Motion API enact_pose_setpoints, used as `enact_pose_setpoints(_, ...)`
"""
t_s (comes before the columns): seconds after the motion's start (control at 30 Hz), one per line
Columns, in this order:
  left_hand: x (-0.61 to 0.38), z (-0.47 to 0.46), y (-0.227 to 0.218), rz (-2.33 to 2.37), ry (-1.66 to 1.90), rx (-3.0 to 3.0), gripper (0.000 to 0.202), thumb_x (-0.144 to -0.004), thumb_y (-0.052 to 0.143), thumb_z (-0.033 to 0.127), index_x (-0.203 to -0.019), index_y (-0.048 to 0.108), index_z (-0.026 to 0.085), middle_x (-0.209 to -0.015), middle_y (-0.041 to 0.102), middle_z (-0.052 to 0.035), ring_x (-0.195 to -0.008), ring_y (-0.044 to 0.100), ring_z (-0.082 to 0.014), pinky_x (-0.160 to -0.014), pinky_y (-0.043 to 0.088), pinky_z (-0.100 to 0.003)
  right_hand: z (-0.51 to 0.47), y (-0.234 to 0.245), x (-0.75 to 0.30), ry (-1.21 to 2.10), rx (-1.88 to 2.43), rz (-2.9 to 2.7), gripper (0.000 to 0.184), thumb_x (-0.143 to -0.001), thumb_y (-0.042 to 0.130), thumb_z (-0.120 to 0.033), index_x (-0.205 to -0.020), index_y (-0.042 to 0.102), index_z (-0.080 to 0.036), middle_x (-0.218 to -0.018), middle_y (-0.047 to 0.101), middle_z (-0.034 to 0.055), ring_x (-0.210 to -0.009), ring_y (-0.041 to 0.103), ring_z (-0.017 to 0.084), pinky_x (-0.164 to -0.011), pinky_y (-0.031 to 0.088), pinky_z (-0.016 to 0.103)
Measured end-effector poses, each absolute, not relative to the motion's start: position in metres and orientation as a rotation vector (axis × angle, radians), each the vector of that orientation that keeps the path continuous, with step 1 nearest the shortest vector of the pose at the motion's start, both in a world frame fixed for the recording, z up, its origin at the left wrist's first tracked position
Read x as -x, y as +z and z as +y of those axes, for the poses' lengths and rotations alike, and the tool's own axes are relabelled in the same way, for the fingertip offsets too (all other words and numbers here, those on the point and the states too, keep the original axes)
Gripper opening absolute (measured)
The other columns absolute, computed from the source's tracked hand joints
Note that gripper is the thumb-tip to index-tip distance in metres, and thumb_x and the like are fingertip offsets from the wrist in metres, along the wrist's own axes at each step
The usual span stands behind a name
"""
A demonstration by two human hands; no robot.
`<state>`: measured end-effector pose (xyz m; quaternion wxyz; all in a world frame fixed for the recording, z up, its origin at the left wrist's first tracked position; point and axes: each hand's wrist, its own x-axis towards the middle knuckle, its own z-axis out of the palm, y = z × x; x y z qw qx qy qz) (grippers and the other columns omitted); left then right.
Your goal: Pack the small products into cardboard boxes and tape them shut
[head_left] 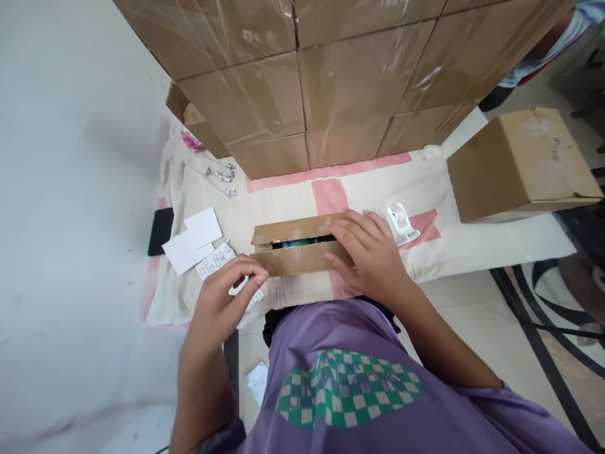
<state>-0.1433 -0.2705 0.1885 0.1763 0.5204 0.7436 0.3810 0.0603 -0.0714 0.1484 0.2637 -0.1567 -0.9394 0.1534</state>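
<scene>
A small flat cardboard box lies on a cream and pink cloth, its two top flaps nearly closed with a dark slit between them. My right hand lies flat with fingers spread on the right end of the flaps, pressing them down. My left hand is at the box's near left corner with fingertips pinched together; whatever they hold is too small to make out. Under that hand lies a white label sheet.
Blank white cards and a black phone lie to the left. A white tape dispenser sits right of the box. A wall of stacked cartons rises behind. Another carton stands at right, near another person's sleeve.
</scene>
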Motion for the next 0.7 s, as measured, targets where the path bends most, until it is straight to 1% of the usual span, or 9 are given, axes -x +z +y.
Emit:
enact_pose_setpoints(0.07, 0.165, -0.263, 0.192, 2.041, 0.894, -1.455, 0.016, -0.099, 0.058, 0.033, -0.09, 0.067, 0.023, -0.088, 0.069, -0.0026, -0.079, 0.061, -0.0159, -0.069, 0.047, -0.029, -0.069, 0.143, -0.052, 0.435, 0.349, -2.646, 0.047, -0.099, 0.054, -0.04, -0.143, 0.055, -0.02, -0.145, 0.063, 0.0117, -0.142, 0.049, 0.034, -0.122, 0.029, 0.058)
enact_pose_setpoints(0.13, 0.184, -0.254, 0.193, 1.981, 0.737, -1.456, 0.023, -0.1, 0.056, 0.04, -0.091, 0.068, 0.023, -0.092, 0.07, -0.0028, -0.081, 0.062, -0.0166, -0.073, 0.048, -0.029, -0.069, 0.136, -0.047, 0.457, 0.343, -2.686, 0.053, -0.098, 0.055, -0.046, -0.144, 0.054, -0.019, -0.15, 0.059, 0.0115, -0.144, 0.048, 0.035, -0.124, 0.025, 0.059)
enact_pose_setpoints(0.2, 0.197, -0.245, 0.192, 1.973, 0.652, -1.455, 0.025, -0.1, 0.055, 0.043, -0.092, 0.067, 0.023, -0.096, 0.071, -0.0023, -0.084, 0.062, -0.0169, -0.077, 0.048, -0.029, -0.07, 0.129, -0.045, 0.457, 0.373, -2.687, 0.055, -0.098, 0.055, -0.048, -0.144, 0.054, -0.018, -0.152, 0.058, 0.0118, -0.145, 0.048, 0.034, -0.125, 0.024, 0.059)
enact_pose_setpoints(0.27, 0.205, -0.237, 0.191, 2.007, 0.62, -1.438, 0.026, -0.1, 0.053, 0.045, -0.095, 0.067, 0.024, -0.099, 0.071, -0.0019, -0.085, 0.062, -0.0172, -0.078, 0.048, -0.029, -0.071, 0.125, -0.044, 0.454, 0.395, -2.684, 0.055, -0.099, 0.054, -0.049, -0.143, 0.055, -0.016, -0.152, 0.058, 0.0119, -0.145, 0.047, 0.034, -0.127, 0.023, 0.058)
enact_pose_setpoints(0.4, 0.214, -0.229, 0.192, 1.974, 0.589, -1.414, 0.028, -0.101, 0.05, 0.046, -0.099, 0.067, 0.023, -0.105, 0.071, -0.0036, -0.089, 0.063, -0.0182, -0.082, 0.049, -0.031, -0.071, 0.125, -0.045, 0.466, 0.414, -2.669, 0.056, -0.099, 0.054, -0.049, -0.143, 0.054, -0.015, -0.15, 0.059, 0.0123, -0.145, 0.048, 0.033, -0.127, 0.023, 0.057)
enact_pose_setpoints(0.47, 0.216, -0.226, 0.193, 1.91, 0.61, -1.403, 0.029, -0.101, 0.05, 0.047, -0.098, 0.066, 0.022, -0.102, 0.071, -0.0043, -0.09, 0.063, -0.0186, -0.084, 0.05, -0.032, -0.071, 0.126, -0.044, 0.483, 0.424, -2.664, 0.056, -0.098, 0.056, -0.048, -0.143, 0.054, -0.015, -0.15, 0.06, 0.0125, -0.145, 0.049, 0.033, -0.127, 0.024, 0.058)
enact_pose_setpoints(0.57, 0.218, -0.222, 0.194, 1.779, 0.654, -1.373, 0.03, -0.1, 0.053, 0.048, -0.095, 0.067, 0.022, -0.095, 0.071, -0.0044, -0.089, 0.064, -0.0185, -0.083, 0.051, -0.031, -0.071, 0.126, -0.044, 0.504, 0.437, -2.658, 0.055, -0.097, 0.057, -0.047, -0.142, 0.054, -0.016, -0.149, 0.06, 0.0123, -0.145, 0.049, 0.033, -0.127, 0.024, 0.058)
enact_pose_setpoints(0.7, 0.219, -0.215, 0.189, 1.723, 0.615, -1.385, 0.031, -0.097, 0.056, 0.05, -0.095, 0.069, 0.022, -0.097, 0.072, -0.0047, -0.089, 0.066, -0.0187, -0.081, 0.052, -0.031, -0.071, 0.126, -0.044, 0.526, 0.442, -2.658, 0.056, -0.097, 0.057, -0.048, -0.143, 0.053, -0.017, -0.15, 0.06, 0.012, -0.146, 0.048, 0.033, -0.127, 0.023, 0.058)
